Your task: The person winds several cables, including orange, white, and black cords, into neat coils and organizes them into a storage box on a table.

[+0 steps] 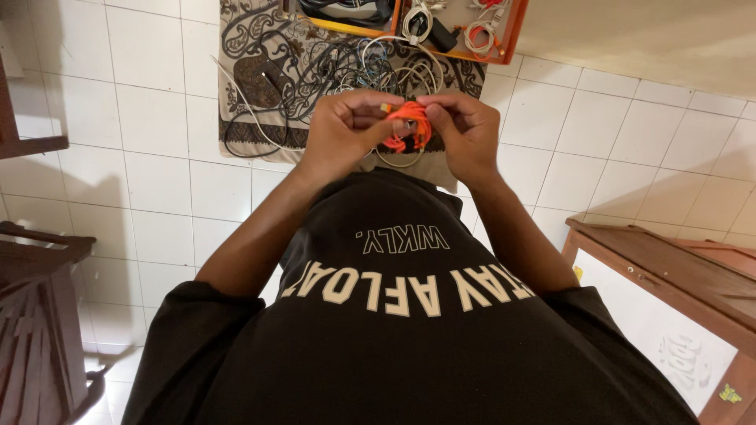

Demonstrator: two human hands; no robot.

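Observation:
An orange cable (pixel 410 126), bunched into a small coil, is held between both hands in front of my chest. My left hand (pixel 346 126) pinches one side of it near a small yellowish plug end. On the other side my right hand (pixel 465 130) grips the bundle with thumb and fingers. Below the hands, on the floor, lies a patterned cloth (pixel 244 79) covered with a tangle of black, white and grey cables (pixel 346 67).
An orange tray (pixel 512 35) at the top holds coiled cables and a black adapter. Dark wooden furniture (pixel 39 315) stands at the left. A wooden-framed piece (pixel 669 275) sits at the right. The floor is white tile (pixel 150 102).

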